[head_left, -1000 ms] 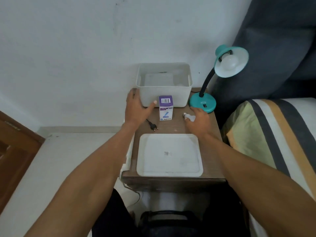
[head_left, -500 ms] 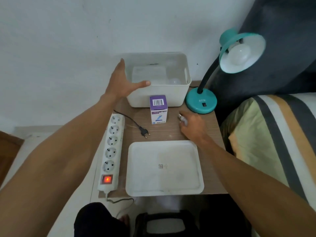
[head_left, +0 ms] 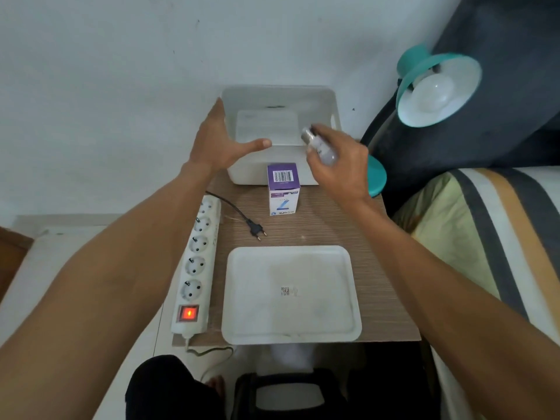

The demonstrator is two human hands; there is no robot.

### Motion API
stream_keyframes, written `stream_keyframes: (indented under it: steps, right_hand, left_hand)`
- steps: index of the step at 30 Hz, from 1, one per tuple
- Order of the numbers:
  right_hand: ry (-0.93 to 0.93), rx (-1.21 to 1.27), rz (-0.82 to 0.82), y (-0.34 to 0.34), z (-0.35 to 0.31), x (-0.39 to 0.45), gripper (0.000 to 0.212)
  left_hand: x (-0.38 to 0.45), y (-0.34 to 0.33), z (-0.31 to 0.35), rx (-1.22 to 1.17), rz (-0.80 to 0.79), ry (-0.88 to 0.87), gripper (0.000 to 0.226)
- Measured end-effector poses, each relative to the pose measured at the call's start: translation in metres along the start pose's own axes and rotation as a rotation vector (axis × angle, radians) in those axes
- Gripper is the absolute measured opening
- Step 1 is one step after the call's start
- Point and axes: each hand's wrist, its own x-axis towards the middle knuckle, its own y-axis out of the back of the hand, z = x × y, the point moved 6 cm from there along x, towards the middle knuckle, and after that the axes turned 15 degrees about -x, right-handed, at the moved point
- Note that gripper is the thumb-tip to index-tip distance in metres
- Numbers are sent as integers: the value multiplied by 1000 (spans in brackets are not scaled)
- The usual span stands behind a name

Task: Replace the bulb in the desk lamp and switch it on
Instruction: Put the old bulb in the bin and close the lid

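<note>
My right hand (head_left: pixel 342 165) grips a white bulb (head_left: pixel 321 148) with its metal screw base pointing up and left, raised over the near right corner of the white bin (head_left: pixel 327 98). My left hand (head_left: pixel 224 144) holds the bin's left wall, fingers outside and thumb along the near rim. The teal desk lamp (head_left: pixel 436 89) stands at the right with a white bulb in its shade; my right hand partly hides its base (head_left: pixel 377 177). A purple and white bulb box (head_left: pixel 283 189) stands in front of the bin. The lamp's black plug (head_left: pixel 257 230) lies unplugged on the table.
A white power strip (head_left: pixel 195 265) with a lit red switch lies along the table's left edge. A white tray (head_left: pixel 291 294) fills the near part of the wooden table (head_left: pixel 385 268). A striped bed sits to the right, a dark cushion behind the lamp.
My right hand lifted the bulb off the table and carried it up toward the bin. My left hand stayed on the bin's left wall. The camera view shifted slightly.
</note>
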Motion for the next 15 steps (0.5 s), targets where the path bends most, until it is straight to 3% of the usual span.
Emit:
stream_keyframes:
  steps: [4, 15]
  right_hand:
    - [-36, 50, 13, -2, -16, 40, 36]
    - [-124, -67, -400, -81, -10, 70, 42]
  left_hand:
    - [0, 0, 1, 11, 16, -4, 108]
    - [-1, 0, 0, 12, 18, 8, 109]
